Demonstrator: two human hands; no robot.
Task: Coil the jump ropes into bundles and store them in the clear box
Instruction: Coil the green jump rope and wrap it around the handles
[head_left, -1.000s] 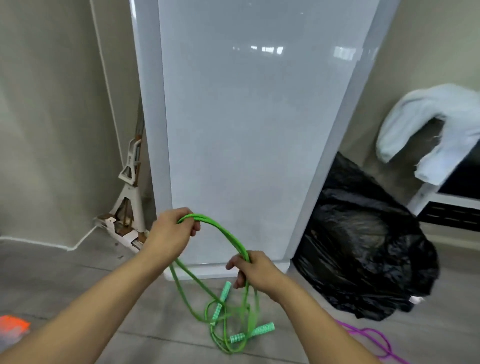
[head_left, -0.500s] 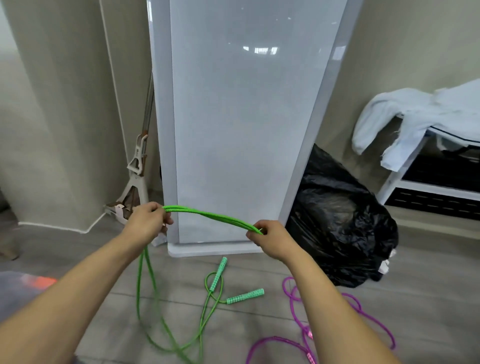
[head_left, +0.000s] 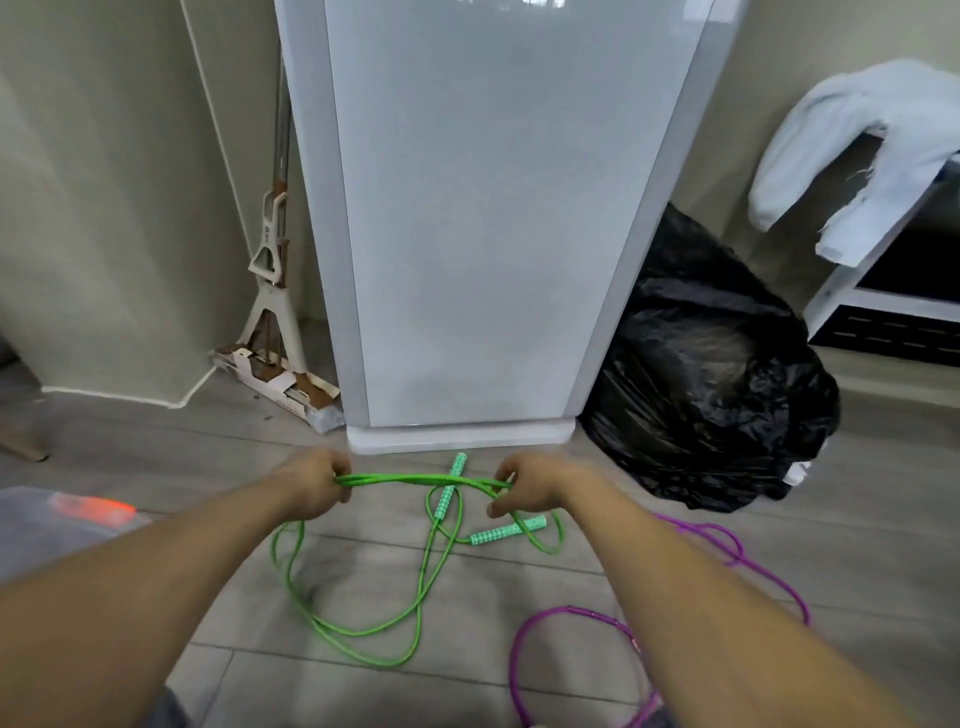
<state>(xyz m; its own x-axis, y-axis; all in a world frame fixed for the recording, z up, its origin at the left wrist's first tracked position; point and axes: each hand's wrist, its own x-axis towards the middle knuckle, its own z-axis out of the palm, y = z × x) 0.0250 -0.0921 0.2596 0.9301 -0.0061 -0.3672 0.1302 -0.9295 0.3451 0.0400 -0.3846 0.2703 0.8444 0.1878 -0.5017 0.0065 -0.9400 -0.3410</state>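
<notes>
Nearest, on the right of the grey floor, the purple rope lies in loose loops, partly behind the right forearm. Left of it the slack of the green rope sprawls in two long loops on the boards. At the left edge sits the clear box, blurred, with something orange showing in it; neither rope is in it.

A little farther, both hands are out over the floor. The left hand has its fingers curled round a doubled stretch of the green rope, and the right hand pinches the other end of that stretch, so the strands run nearly level between them. Below and just beyond that stretch the two pale green handles lie on the floor, one pointing away, one slanting right.

Behind them stands a tall white cabinet. A full black bag slumps against its right side, a mop leans in the corner to its left, and far right a pale cloth hangs over a white rack
</notes>
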